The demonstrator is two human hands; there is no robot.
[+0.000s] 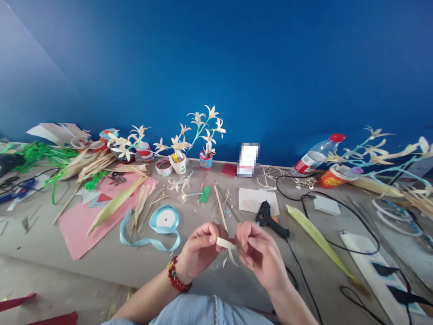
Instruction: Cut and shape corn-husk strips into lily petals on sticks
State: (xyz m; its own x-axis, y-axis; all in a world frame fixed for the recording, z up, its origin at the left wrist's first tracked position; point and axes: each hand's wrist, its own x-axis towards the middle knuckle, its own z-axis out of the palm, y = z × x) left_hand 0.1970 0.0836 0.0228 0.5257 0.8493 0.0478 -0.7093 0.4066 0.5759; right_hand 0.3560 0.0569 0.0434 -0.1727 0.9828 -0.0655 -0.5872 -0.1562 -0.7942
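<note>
Head view on my screen; clock read from the strip, with 12 toward the blue wall.

Item in hand: one pale strip, at the centre of the dial, up between the two hands above the grey table. I log it as cream, narrow and flat, bowed in a shallow curve, light across its whole visible face. Below it I see a thin pale piece; I cannot tell whether the two are joined.

Left hand, at 9: thumb and forefinger closed in a pinch on the strip's near end, a red beaded bracelet on the wrist. Right hand, at 3: fingers curled in, tips beside the strip's other end; I cannot tell whether they have hold of it.

Surroundings: black glue gun at 2, white paper at 1, slim stick at 12, green card at 11, blue ribbon spool at 10. Beyond the right hand, at 3, I note a long greenish husk, tapering to its lower tip
</note>
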